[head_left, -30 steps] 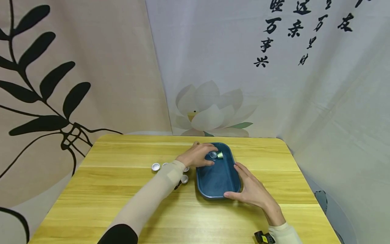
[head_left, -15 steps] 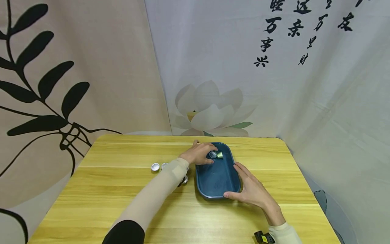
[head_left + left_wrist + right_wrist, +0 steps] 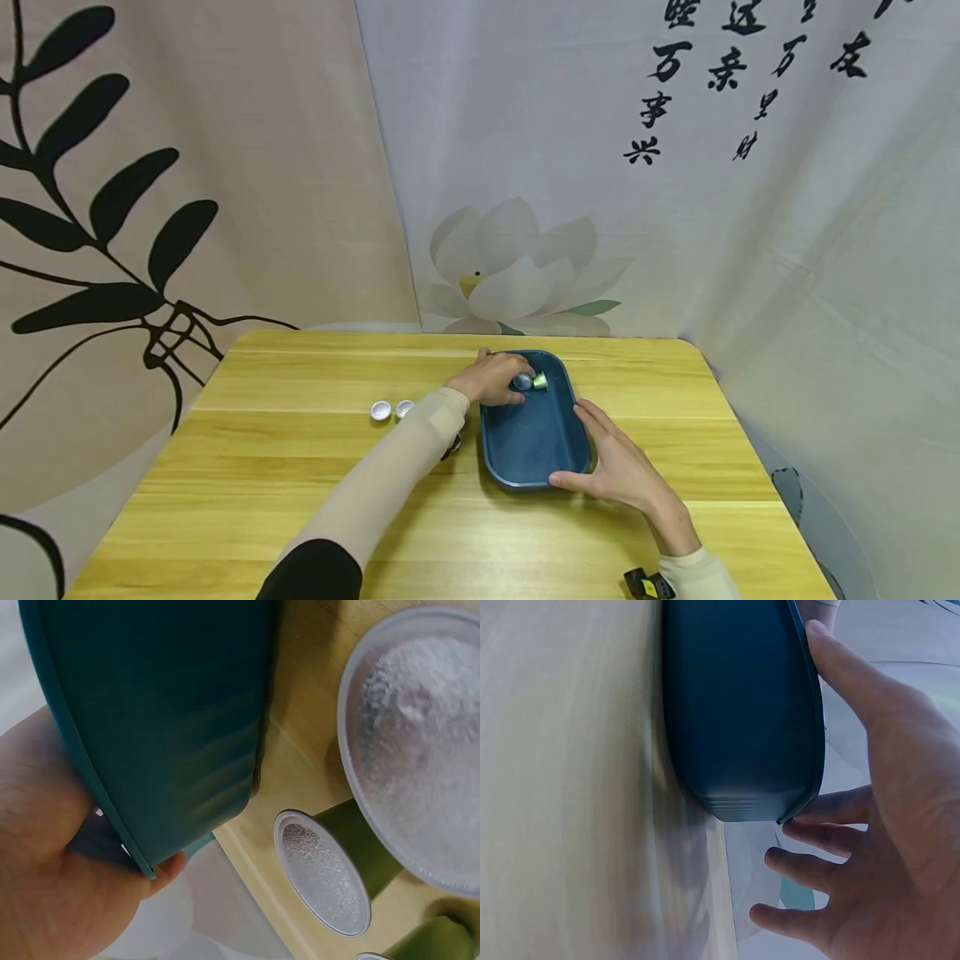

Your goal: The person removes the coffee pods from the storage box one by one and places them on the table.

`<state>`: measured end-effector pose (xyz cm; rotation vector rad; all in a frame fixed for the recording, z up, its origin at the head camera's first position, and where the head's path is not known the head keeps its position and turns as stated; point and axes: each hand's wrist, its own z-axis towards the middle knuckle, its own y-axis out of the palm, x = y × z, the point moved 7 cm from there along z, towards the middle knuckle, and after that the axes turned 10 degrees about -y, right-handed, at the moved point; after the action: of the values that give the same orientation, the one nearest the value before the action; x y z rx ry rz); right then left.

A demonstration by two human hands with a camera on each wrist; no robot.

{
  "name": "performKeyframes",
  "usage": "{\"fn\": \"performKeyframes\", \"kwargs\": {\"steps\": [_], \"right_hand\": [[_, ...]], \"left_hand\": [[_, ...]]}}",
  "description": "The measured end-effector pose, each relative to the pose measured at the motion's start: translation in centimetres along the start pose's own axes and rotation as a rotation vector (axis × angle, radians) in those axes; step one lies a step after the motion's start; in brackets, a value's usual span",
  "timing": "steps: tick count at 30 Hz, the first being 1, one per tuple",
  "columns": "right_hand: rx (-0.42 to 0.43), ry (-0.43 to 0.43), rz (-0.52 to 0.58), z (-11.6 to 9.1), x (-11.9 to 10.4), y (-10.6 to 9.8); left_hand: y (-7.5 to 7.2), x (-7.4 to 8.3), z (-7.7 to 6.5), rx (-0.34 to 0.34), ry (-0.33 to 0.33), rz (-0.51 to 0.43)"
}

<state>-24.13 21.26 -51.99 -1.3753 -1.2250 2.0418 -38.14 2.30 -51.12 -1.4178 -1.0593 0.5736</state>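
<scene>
My left hand (image 3: pixel 492 379) reaches over the left rim of a dark blue tray (image 3: pixel 532 454), thumb and fingers dipping inside around a coffee capsule with a silver lid (image 3: pixel 522 382). A green capsule (image 3: pixel 540 381) lies beside it. In the left wrist view the hand (image 3: pixel 52 862) arches over the tray's rim (image 3: pixel 90 769); most fingertips are hidden, so I cannot tell whether they grip the capsule. My right hand (image 3: pixel 618 467) spans the tray's near right corner, thumb at the near rim, straight fingers along the right side. The right wrist view shows its lower fingers (image 3: pixel 802 870) spread loosely.
Silver-lidded capsules (image 3: pixel 381 411) stand on the wooden table (image 3: pixel 315 450) left of the tray, some partly hidden by my left forearm. Up close, a green capsule (image 3: pixel 360 847) shows next to the tray wall. A printed curtain (image 3: pixel 337 167) hangs behind the table.
My left wrist and forearm have shifted slightly right, covering more of the capsules on the table. The right hand, tray and capsules inside it keep their places.
</scene>
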Motion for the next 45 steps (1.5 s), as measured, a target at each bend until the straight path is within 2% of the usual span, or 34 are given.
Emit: {"fn": "performKeyframes", "kwargs": {"steps": [24, 30, 36, 41, 45], "right_hand": [[-0.003, 0.011, 0.001, 0.1, 0.0, 0.2], [-0.005, 0.02, 0.003, 0.0, 0.0, 0.2], [-0.002, 0.016, -0.005, 0.0, 0.0, 0.2], [0.0, 0.009, -0.006, 0.0, 0.0, 0.2], [-0.001, 0.012, -0.006, 0.0, -0.1, 0.1]], "left_hand": [[0.3, -0.5, -0.1, 0.021, 0.019, -0.04], [-0.9, -0.3, -0.8, 0.051, 0.039, -0.072], [-2.4, -0.3, -2.0, 0.109, 0.058, -0.126], [-3.5, -0.3, -3.1, 0.156, 0.092, -0.182], [-4.2, -0.4, -3.8, 0.198, 0.126, -0.191]]}}
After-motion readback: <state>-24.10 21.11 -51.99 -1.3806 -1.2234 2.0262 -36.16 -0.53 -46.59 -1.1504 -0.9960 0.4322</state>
